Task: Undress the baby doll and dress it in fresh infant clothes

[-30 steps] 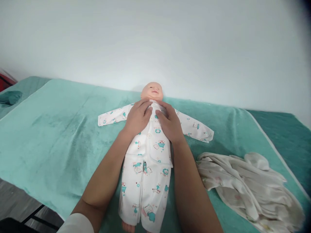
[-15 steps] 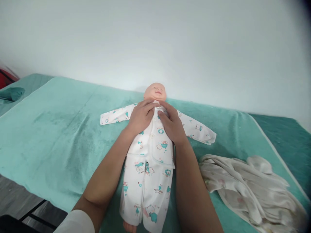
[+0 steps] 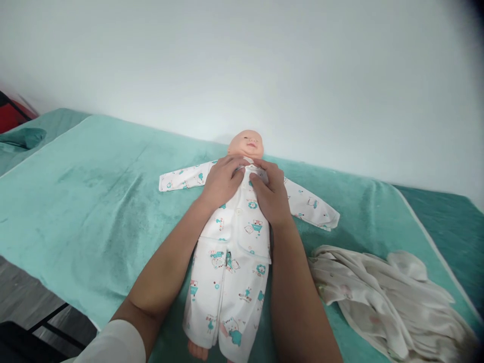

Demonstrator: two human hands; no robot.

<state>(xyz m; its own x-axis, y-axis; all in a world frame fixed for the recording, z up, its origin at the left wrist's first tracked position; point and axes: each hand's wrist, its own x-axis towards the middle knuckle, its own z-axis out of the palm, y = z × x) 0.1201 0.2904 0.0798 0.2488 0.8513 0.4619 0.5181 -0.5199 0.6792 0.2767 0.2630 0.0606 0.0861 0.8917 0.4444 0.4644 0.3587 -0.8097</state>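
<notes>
A baby doll (image 3: 245, 143) lies on its back, dressed in a white printed button-front top (image 3: 242, 227) and matching trousers (image 3: 227, 302). On the chest, just under the chin, rests my left hand (image 3: 225, 179), fingers stretched across the cloth and thumb apart. My right hand (image 3: 270, 191) lies opposite it, its index finger along the collar and its thumb lower on the front. Both hands touch the top near the neck, with a narrow gap between them. The sleeves spread out to either side, and one foot (image 3: 197, 349) shows below a trouser leg.
A green cover (image 3: 94, 201) drapes the bed under the doll. A crumpled off-white cloth (image 3: 378, 297) lies at the right. Behind stands a pale wall (image 3: 242, 60). A red object (image 3: 13, 115) is at the far left, and a dark frame (image 3: 49, 320) sits low left.
The view has shifted slightly. Both hands stay on the doll's upper chest, with only a small movement of the fingers near the collar. The doll and cloth lie as before.
</notes>
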